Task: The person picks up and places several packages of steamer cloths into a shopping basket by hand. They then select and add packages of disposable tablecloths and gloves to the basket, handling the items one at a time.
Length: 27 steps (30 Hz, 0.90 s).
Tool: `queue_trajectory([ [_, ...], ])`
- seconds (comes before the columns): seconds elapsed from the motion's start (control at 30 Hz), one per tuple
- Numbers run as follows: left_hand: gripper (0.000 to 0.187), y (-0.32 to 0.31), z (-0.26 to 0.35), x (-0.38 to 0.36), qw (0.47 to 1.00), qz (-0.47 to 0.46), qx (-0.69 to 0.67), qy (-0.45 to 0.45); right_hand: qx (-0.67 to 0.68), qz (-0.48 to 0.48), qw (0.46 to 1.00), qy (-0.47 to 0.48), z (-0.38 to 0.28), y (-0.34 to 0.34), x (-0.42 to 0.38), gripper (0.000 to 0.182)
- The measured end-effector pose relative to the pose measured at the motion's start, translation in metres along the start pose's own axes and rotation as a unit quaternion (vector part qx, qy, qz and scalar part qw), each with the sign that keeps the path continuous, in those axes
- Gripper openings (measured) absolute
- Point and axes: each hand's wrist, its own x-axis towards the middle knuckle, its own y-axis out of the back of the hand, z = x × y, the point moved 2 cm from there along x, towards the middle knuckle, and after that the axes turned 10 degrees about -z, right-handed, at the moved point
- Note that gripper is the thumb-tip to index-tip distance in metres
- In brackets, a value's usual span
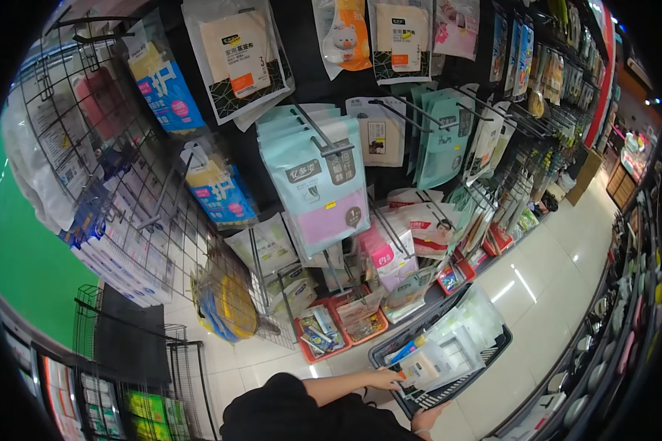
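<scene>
A grey plastic basket (493, 345) sits on the pale floor at the lower right, filled with clear and white packets (463, 334). My left hand (386, 378) reaches out of a black sleeve into the basket's near end. Its fingers are closed on a small white-and-orange packet (419, 365). My right hand (426, 420) shows only partly at the bottom edge. It is curled against the basket's near rim (410, 402).
A wire display wall holds hanging packs: mint-and-pink bags (320, 184), blue-and-yellow packs (217, 187) and beige cloth packs (235, 51). Red trays (324, 334) of small goods stand on the floor below. A black wire rack (136, 345) is at the lower left. The tiled aisle (559, 264) runs off to the right.
</scene>
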Motion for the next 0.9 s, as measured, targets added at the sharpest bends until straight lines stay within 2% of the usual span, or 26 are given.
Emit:
queue_trajectory([
  [0.03, 0.044, 0.022, 0.011, -0.01, 1.0, 0.002, 0.001, -0.003, 0.0, 0.003, 1.0, 0.002, 0.001, 0.001, 0.001, 0.1],
  [0.1, 0.032, 0.089, 0.045, -0.043, 0.978, 0.023, -0.204, -0.032, 0.004, 0.005, 1.0, 0.003, 0.002, -0.003, 0.001, 0.1],
  [0.17, 0.024, 0.17, 0.097, -0.102, 0.953, 0.168, -0.247, -0.057, 0.001, 0.004, 1.0, 0.004, -0.004, -0.005, -0.002, 0.1],
  [0.2, 0.021, 0.206, 0.116, -0.132, 0.933, 0.268, -0.22, -0.091, -0.004, 0.013, 1.0, 0.002, -0.004, -0.006, -0.002, 0.099],
  [0.23, 0.017, 0.238, 0.13, -0.161, 0.897, 0.373, -0.22, -0.087, -0.01, 0.023, 1.0, -0.002, -0.002, -0.006, -0.001, 0.098],
  [0.27, 0.017, 0.268, 0.142, -0.187, 0.843, 0.476, -0.22, -0.122, -0.004, 0.034, 0.999, 0.018, 0.005, -0.009, 0.001, 0.097],
  [0.3, 0.022, 0.291, 0.148, -0.209, 0.768, 0.565, -0.245, -0.175, -0.004, 0.034, 0.999, 0.019, 0.009, -0.01, 0.003, 0.097],
  [0.37, 0.031, 0.337, 0.166, -0.246, 0.617, 0.734, -0.183, -0.218, -0.007, 0.041, 0.999, 0.025, 0.014, -0.014, 0.006, 0.096],
  [0.5, 0.045, 0.417, 0.163, -0.292, 0.444, 0.821, -0.149, -0.327, 0.009, 0.026, 1.0, 0.01, 0.01, -0.012, 0.0, 0.095],
  [0.57, 0.049, 0.446, 0.173, -0.306, 0.429, 0.831, -0.136, -0.326, -0.012, 0.115, 0.983, 0.143, 0.017, -0.016, 0.002, 0.095],
  [0.63, 0.054, 0.466, 0.181, -0.316, 0.414, 0.842, -0.121, -0.325, 0.012, 0.106, 0.986, 0.131, 0.026, -0.02, 0.008, 0.095],
  [0.7, 0.056, 0.482, 0.184, -0.32, 0.401, 0.828, -0.136, -0.367, 0.036, 0.098, 0.987, 0.12, 0.025, -0.019, 0.009, 0.095],
  [0.73, 0.049, 0.489, 0.186, -0.323, 0.394, 0.811, -0.143, -0.408, 0.044, 0.075, 0.991, 0.098, 0.022, -0.016, 0.006, 0.095],
  [0.77, 0.049, 0.494, 0.188, -0.324, 0.394, 0.809, -0.144, -0.412, 0.053, 0.051, 0.995, 0.074, 0.02, -0.014, 0.004, 0.095],
  [0.83, 0.034, 0.501, 0.193, -0.325, 0.377, 0.831, -0.138, -0.384, 0.064, 0.051, 0.993, 0.082, 0.021, -0.013, 0.003, 0.095],
  [0.87, 0.031, 0.503, 0.197, -0.327, 0.379, 0.847, -0.129, -0.35, 0.071, 0.045, 0.992, 0.089, 0.022, -0.013, 0.003, 0.095],
  [0.9, 0.031, 0.506, 0.201, -0.326, 0.381, 0.844, -0.13, -0.355, 0.076, 0.049, 0.992, 0.089, 0.023, -0.014, 0.003, 0.095],
])
